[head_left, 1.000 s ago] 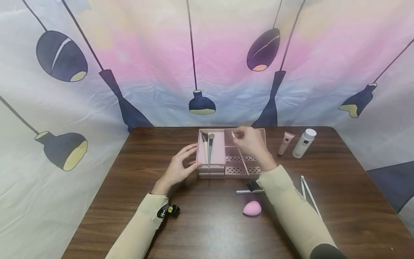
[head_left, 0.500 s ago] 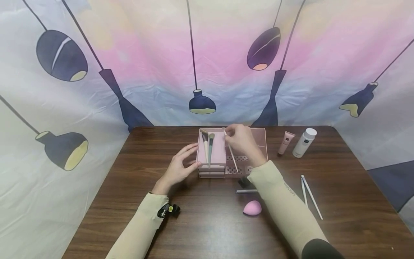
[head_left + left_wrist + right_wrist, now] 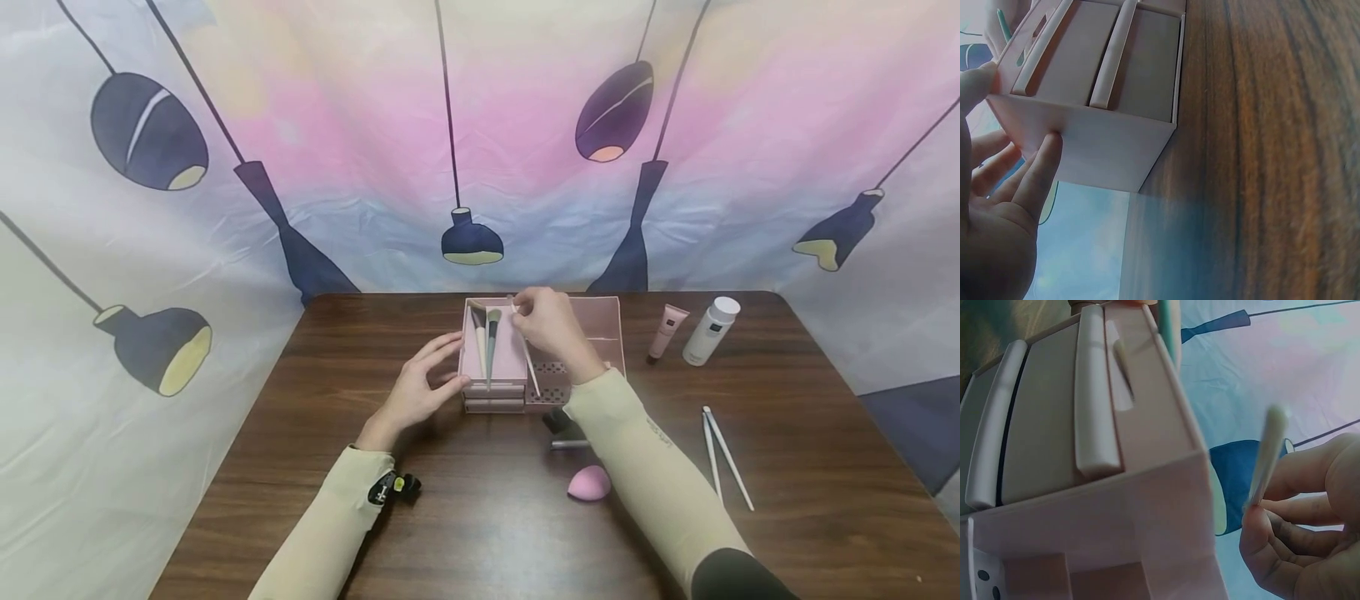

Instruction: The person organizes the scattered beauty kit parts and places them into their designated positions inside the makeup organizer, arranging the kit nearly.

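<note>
A pink makeup organizer (image 3: 496,392) with drawers on its left stands at the back of the table. My left hand (image 3: 411,392) rests on its left side; in the left wrist view, fingertips touch the side wall (image 3: 1097,147) and the thumb is at the upper front edge. In my right hand (image 3: 553,329) a slim pale makeup brush (image 3: 532,367) is pinched near its upper end, slanting over the organizer's middle. The right wrist view shows the brush (image 3: 1266,456) between thumb and fingers. Two makeup brushes, one cream-handled (image 3: 481,350) and one green-handled (image 3: 491,350), lie in the top left tray.
A pink tube (image 3: 667,332) and a white bottle (image 3: 711,332) stand to the right. Two white sticks (image 3: 729,458) lie in front of them. A pink makeup sponge (image 3: 588,483) and a silver-handled item (image 3: 568,445), partly behind the right sleeve, lie before the organizer.
My right hand has moved left with the brush, from above the right compartments to beside the top left tray. The left hand stays against the organizer.
</note>
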Demonstrator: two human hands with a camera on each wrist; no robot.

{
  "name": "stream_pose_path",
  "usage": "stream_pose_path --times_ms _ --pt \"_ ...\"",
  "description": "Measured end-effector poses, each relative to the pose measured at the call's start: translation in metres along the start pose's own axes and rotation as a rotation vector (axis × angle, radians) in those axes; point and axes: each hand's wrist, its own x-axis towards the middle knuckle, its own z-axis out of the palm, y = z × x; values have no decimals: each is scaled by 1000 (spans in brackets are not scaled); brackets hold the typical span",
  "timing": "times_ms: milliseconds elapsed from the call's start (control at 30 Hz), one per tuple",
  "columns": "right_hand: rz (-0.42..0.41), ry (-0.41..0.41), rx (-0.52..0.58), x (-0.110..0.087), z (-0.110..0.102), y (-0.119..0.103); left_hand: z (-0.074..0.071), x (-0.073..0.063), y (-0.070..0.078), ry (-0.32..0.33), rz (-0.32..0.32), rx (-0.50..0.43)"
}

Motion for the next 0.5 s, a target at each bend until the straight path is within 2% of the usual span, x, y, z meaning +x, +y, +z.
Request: stream_pose_path --times_ms 100,300,500 --pt "22 -6 -4 1 2 0 -1 0 9 -7 3 -3" --pt "31 13 -8 4 5 3 -1 2 8 2 26 5" --pt "80 7 -5 5 7 6 -1 1 7 2 35 35"
